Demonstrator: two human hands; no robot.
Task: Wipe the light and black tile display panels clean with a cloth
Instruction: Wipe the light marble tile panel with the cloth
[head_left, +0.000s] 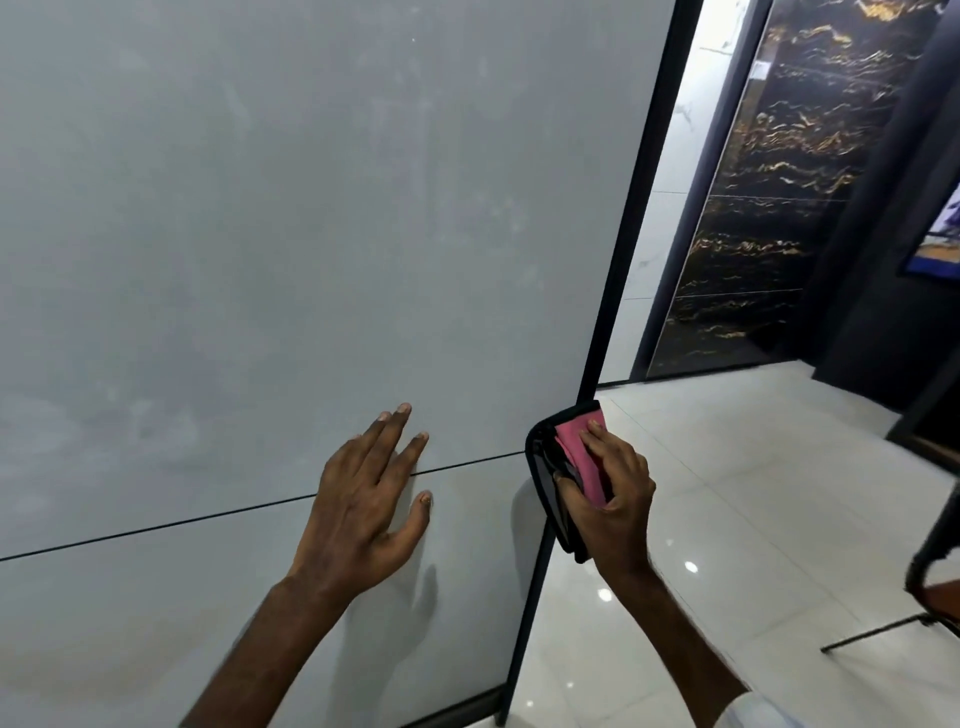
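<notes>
Now: cloth at the light panel's right edge

Seen from the head camera, the light tile panel (260, 234) fills the view from 9 round to 12 o'clock. Its black frame edge (623, 234) runs down through the centre-right. The left hand (363, 499), at about 6 o'clock, lies with its fingers straight and spread across the thin joint line (208, 519) between two tiles. It appears to rest flat on the surface and holds nothing. The right hand (613, 499), at about 5 o'clock, curls its fingers and thumb round a folded pink-and-black cloth (569, 452), held right at the frame edge.

The step in hand looks like the light panel's lower right border. Faint streaks show on the tile toward 12 o'clock, so this panel is probably not finished. The black gold-veined tile panel (769, 208) stands well apart at 2 o'clock, beyond the glossy white floor (753, 493).

The next move likely calls for keeping the cloth flat against the tile and sweeping up toward the streaks. The black panel comes after that.
</notes>
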